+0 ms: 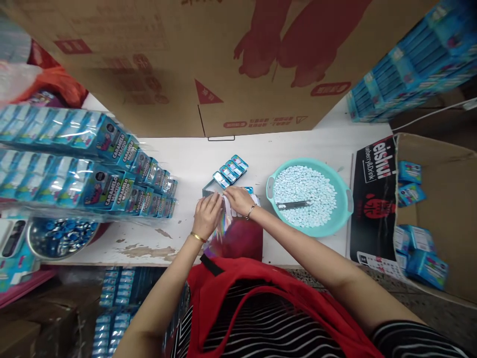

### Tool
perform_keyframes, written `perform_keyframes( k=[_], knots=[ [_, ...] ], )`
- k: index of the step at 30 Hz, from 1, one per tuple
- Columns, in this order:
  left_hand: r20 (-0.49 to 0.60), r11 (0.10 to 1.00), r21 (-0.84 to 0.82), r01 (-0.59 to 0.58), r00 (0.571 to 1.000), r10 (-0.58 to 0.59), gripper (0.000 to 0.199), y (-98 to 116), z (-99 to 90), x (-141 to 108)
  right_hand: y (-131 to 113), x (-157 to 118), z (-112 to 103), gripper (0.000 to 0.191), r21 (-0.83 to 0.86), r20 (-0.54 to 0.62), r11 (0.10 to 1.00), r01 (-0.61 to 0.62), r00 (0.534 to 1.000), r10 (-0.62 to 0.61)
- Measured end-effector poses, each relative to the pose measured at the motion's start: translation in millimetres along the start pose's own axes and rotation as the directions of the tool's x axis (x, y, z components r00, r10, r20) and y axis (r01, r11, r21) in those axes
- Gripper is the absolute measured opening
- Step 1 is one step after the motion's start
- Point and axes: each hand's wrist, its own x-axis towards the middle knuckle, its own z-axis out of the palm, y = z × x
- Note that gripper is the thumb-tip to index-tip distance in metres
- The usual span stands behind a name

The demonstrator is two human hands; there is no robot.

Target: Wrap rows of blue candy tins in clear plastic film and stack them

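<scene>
My left hand (pixel 207 214) and my right hand (pixel 239 200) are close together, their fingers bent and pinched at the work spot. Whatever they hold is small and mostly covered by the fingers. Beneath them lies a shiny, iridescent and dark red sheet or pouch (pixel 244 237) at the table's front edge. A grey open tray (pixel 210 187) shows just beyond my left fingers. Past the hands, several small blue tins (pixel 230 172) stand in a slanted row. To the right, a turquoise basin (pixel 345 199) holds many pale blue candies (pixel 303 186) and a dark scoop (pixel 294 204).
A large cardboard box (pixel 167 64) walls off the table's back. Wrapped blue candy boxes (pixel 108 186) are stacked at left, above a metal bowl (pixel 61 253) of small blue-and-silver pieces. At right, an open carton (pixel 376 199) contains several blue packs (pixel 427 268); more blue boxes (pixel 413 64) stand behind.
</scene>
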Motion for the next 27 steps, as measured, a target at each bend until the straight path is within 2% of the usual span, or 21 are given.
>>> perform_keyframes(
  k=[5, 8, 10, 11, 13, 16, 17, 18, 20, 21, 22, 24, 25, 27],
  knots=[
    [-0.055, 0.985, -0.164, -0.061, 0.997, 0.052, 0.012, 20, -21.0, -25, 1, -9, 1, 0.032, -0.05, -0.019, 0.999, -0.007, 1.0, 0.006],
    [-0.054, 0.907, -0.42, 0.009, 0.998, -0.035, 0.001, 42, -46.1, -39, 2, -18, 10, 0.03, -0.082, -0.015, 0.996, 0.015, 1.0, -0.016],
    [-0.048, 0.763, -0.632, 0.137, 0.975, -0.215, 0.004, 55, -61.5, -39, 2, -24, 23, 0.029, -0.087, -0.003, 0.996, 0.028, 1.0, -0.028],
    [-0.036, 0.661, -0.721, 0.205, 0.943, -0.332, 0.005, 59, -66.7, -35, 3, -27, 31, 0.028, -0.08, 0.009, 0.996, 0.038, 0.999, -0.037],
    [0.024, 0.443, -0.837, 0.322, 0.83, -0.558, 0.011, 61, -68.7, -21, 5, -33, 48, 0.025, -0.012, 0.005, 0.998, 0.068, 0.998, -0.068],
    [0.175, 0.142, -0.903, 0.405, 0.651, -0.739, 0.023, 56, -48.5, 10, 13, -46, 71, 0.023, 0.209, -0.122, 0.969, 0.135, 0.986, -0.111],
    [0.227, 0.055, -0.911, 0.408, 0.609, -0.76, 0.027, 54, -37.1, 20, 16, -51, 76, 0.025, 0.301, -0.199, 0.945, 0.131, 0.977, -0.073],
    [0.274, -0.022, -0.916, 0.402, 0.583, -0.765, 0.03, 53, -24.5, 29, 20, -57, 79, 0.027, 0.407, -0.284, 0.907, 0.106, 0.959, 0.015],
    [0.338, -0.129, -0.916, 0.381, 0.555, -0.76, 0.034, 54, 0.8, 43, 27, -67, 80, 0.034, 0.647, -0.4, 0.76, 0.052, 0.872, 0.281],
    [0.358, -0.162, -0.912, 0.376, 0.543, -0.76, 0.035, 55, 12.2, 48, 31, -71, 78, 0.041, 0.765, -0.403, 0.642, 0.051, 0.816, 0.415],
    [0.374, -0.183, -0.908, 0.376, 0.531, -0.761, 0.036, 57, 22.3, 51, 35, -74, 75, 0.048, 0.851, -0.369, 0.521, 0.063, 0.778, 0.508],
    [0.399, -0.215, -0.898, 0.383, 0.506, -0.764, 0.037, 63, 38.3, 55, 41, -76, 70, 0.057, 0.933, -0.27, 0.356, 0.06, 0.769, 0.579],
    [0.415, -0.229, -0.891, 0.393, 0.498, -0.761, 0.037, 66, 44.3, 56, 44, -75, 67, 0.057, 0.95, -0.231, 0.31, 0.046, 0.77, 0.595],
    [0.44, -0.242, -0.878, 0.413, 0.495, -0.75, 0.037, 70, 54.0, 57, 48, -71, 63, 0.048, 0.958, -0.211, 0.284, 0.029, 0.743, 0.635]
  ],
)
